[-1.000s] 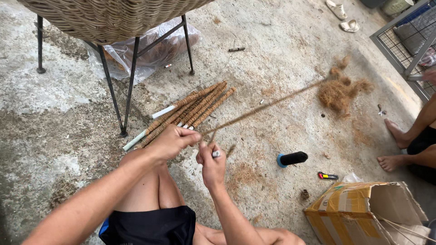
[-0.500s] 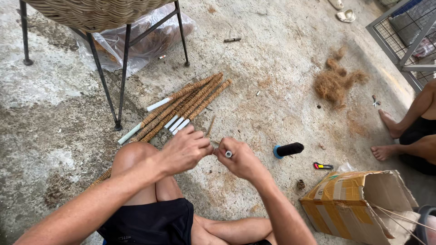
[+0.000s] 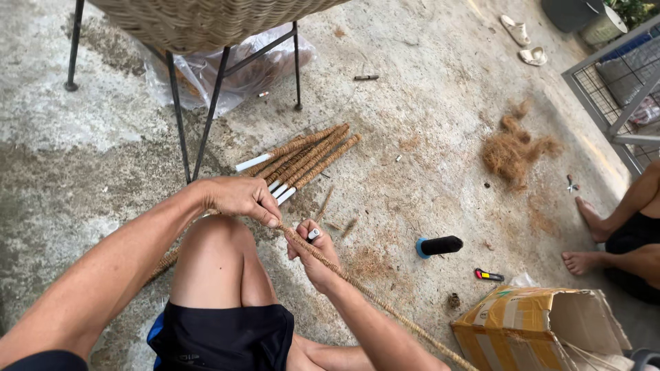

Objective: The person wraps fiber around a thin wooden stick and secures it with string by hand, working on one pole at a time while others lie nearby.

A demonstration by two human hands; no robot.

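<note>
Far left: the black metal legs of a woven wicker chair (image 3: 206, 20) are standing on the bare concrete floor (image 3: 82, 165), with a clear plastic bag (image 3: 234, 72) lying under the seat.

Just right of the chair legs, a bundle of brown coir-wrapped sticks with white ends (image 3: 302, 158) is lying flat on the floor, the sticks side by side.

Below the bundle, the left hand (image 3: 240, 198) is reaching over the raised bare knee, fingers pinching closed on the upper end of a long thin coir-wrapped pole (image 3: 357, 288). The pole is running diagonally down to the right, past the forearm, toward the lower frame edge.

Just beside it, the right hand (image 3: 315, 255) is curling closed around the same pole, and also seems to be holding a small white cylinder (image 3: 313, 235) at the thumb; what it is cannot be made out.

Further right, a black spool of thread with a blue end (image 3: 438, 245) is lying on its side, a small red and yellow tool (image 3: 489, 276) near it. A loose clump of brown coconut fibre (image 3: 512, 148) is sitting well apart, up the floor.

Lower right: an open yellow cardboard box (image 3: 543, 330). At the right edge, another person's bare feet (image 3: 584, 237) are resting on the floor.
</note>
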